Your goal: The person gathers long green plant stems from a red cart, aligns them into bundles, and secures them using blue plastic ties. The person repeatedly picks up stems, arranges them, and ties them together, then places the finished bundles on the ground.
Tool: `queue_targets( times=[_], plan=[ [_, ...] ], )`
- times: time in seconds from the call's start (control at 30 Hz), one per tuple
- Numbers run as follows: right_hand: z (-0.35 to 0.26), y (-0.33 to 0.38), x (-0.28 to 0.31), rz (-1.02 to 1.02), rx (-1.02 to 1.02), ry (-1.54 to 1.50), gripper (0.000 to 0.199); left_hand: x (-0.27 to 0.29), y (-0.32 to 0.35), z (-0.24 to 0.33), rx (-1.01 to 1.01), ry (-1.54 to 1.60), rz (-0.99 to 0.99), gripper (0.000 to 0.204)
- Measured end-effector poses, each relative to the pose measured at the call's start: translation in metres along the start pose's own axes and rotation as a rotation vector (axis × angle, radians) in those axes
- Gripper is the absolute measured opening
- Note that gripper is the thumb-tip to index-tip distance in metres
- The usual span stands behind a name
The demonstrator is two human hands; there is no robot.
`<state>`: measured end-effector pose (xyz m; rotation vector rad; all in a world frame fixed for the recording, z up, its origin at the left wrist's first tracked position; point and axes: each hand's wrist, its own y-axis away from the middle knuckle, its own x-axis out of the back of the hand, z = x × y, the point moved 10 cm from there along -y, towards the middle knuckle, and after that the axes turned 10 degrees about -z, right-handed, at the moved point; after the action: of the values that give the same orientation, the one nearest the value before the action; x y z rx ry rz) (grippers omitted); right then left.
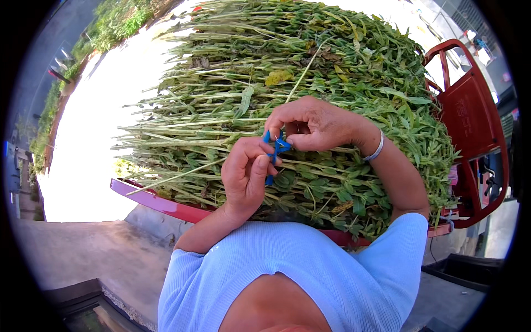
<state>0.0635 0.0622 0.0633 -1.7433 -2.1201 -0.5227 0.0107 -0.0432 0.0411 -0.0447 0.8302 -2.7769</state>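
Note:
Above a thick heap of cut leafy stalks (232, 91), both of my hands come together on a short blue strip (282, 145) that looks twisted or knotted. My left hand (244, 174) pinches the strip's lower part between thumb and fingers. From the other side my right hand (321, 124), a pale band on its wrist, closes thumb and forefinger on the upper part. One pale stem (306, 72) slants up past my right hand, and another (177, 176) runs down to the left of my left hand. Whether either stem is held, I cannot tell.
The heap lies on a red cart bed; its front edge (160, 202) runs close to my body. A red seat-like frame (470, 116) stands at the right. Grey paving (116, 249) shows at lower left, with bushes (119, 25) beyond the sunlit ground.

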Motion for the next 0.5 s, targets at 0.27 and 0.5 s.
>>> queue_targets(
  times=[0.27,0.5],
  plan=[
    [-0.028,-0.001,-0.016,0.221,0.136,0.687,0.019,-0.014,0.015,0.04,-0.235,-0.4,-0.127,0.031],
    [0.029,0.021,0.052,0.493,-0.087,-0.369,0.009,-0.016,0.036,-0.008,0.369,0.287,-0.305,0.036]
  ],
)
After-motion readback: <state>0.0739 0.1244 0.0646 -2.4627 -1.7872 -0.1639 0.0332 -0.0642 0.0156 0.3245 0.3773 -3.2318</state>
